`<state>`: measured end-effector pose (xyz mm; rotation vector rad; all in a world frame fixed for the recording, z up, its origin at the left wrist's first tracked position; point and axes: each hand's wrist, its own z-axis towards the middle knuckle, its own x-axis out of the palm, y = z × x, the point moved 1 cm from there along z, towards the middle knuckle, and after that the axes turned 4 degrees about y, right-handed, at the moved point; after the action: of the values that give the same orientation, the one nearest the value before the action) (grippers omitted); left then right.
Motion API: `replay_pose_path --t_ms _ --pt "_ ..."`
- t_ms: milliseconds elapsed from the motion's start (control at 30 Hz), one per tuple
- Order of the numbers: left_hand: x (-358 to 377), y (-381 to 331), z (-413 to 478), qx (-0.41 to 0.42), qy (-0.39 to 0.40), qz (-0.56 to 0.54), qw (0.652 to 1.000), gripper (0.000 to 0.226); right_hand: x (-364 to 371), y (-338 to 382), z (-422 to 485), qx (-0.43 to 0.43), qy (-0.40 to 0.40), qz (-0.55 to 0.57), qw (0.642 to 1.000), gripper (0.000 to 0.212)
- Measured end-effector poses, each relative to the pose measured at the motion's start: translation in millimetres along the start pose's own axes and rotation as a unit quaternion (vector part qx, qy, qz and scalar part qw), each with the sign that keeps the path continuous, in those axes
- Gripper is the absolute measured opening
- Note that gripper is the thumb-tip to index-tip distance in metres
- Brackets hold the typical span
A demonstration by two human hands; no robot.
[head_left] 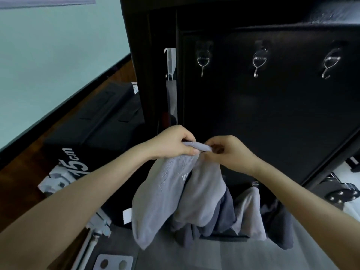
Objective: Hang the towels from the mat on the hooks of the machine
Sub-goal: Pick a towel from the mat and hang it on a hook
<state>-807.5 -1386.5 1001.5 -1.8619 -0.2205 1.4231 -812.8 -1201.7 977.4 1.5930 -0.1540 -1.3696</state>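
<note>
Towel in hand (175, 184): light grey, at centre frame, hanging from both hands in front of the black machine panel (272, 114); its lower end overlaps the towels below.
Left grip (173, 142): fingers curled round the bunched top edge, taking the weight so that the cloth drapes straight down.
Right grip (228, 151): fingertips pinching the same edge just beside the left, probably to shape a fold or find a loop for a hook; no loop can be made out.
Upper hooks (258, 63): three clear hooks in a row across the upper frame, all bare, well above the hands.
Lower row: a pale towel (249, 211) hangs from a small hook (254, 184) at lower right of centre; dark grey towels (224, 215) flank it, their hooks hidden.
Mat (214, 254): grey surface along the bottom edge, beneath the hanging cloth.
Stage (judged): lower row filled; the held towel must rise to an upper hook.
</note>
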Motion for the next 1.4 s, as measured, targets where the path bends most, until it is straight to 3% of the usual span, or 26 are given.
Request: replay_pose_path --t_ms 100,200,333,467,600,767,867,967,1100,1167,1233,1300,1400 --pt "-11 2 6 -0.003 -0.034 0.026 0.999 0.016 -1 3 12 -0.04 -0.054 -0.14 0.988 0.012" --pt "-21 0 12 -0.003 -0.066 0.038 0.997 0.019 -6 2 20 -0.046 -0.075 -0.167 0.982 0.017" --pt "-43 -11 15 -0.005 -0.076 0.028 0.997 0.025 -37 9 25 -0.019 0.009 -0.077 0.997 0.013" --pt "-68 -28 12 0.023 -0.053 -0.067 0.996 0.019 -75 22 30 0.023 0.071 0.079 0.994 0.025" --pt "-83 -39 23 0.031 -0.163 -0.089 0.982 0.015 -90 44 44 0.022 -0.018 0.155 0.987 0.026" --pt "-87 -37 53 0.018 -0.384 -0.173 0.907 0.021 -94 56 78 0.017 -0.201 0.234 0.951 0.008" --pt "-79 -28 67 0.013 -0.466 -0.11 0.878 0.026 -82 51 92 0.002 -0.319 0.172 0.932 0.006" --pt "-68 -26 73 0.029 -0.527 -0.052 0.848 0.025 -63 48 95 -0.011 -0.418 0.035 0.908 0.007" --pt "-62 -28 75 -0.003 -0.599 0.06 0.798 0.028 -53 44 100 -0.023 -0.462 -0.088 0.882 0.017" --pt "-61 -26 75 -0.05 -0.624 0.106 0.772 0.027 -53 41 103 -0.019 -0.496 -0.203 0.844 0.022" --pt "-60 -26 74 -0.059 -0.613 0.1 0.781 0.029 -55 39 104 -0.01 -0.538 -0.296 0.789 0.024" --pt "-57 -28 73 -0.045 -0.576 0.065 0.813 0.039 -57 39 106 -0.008 -0.549 -0.341 0.763 0.025" --pt "-52 -24 75 -0.027 -0.523 -0.04 0.851 0.052 -51 40 108 -0.038 -0.533 -0.276 0.799 0.016"
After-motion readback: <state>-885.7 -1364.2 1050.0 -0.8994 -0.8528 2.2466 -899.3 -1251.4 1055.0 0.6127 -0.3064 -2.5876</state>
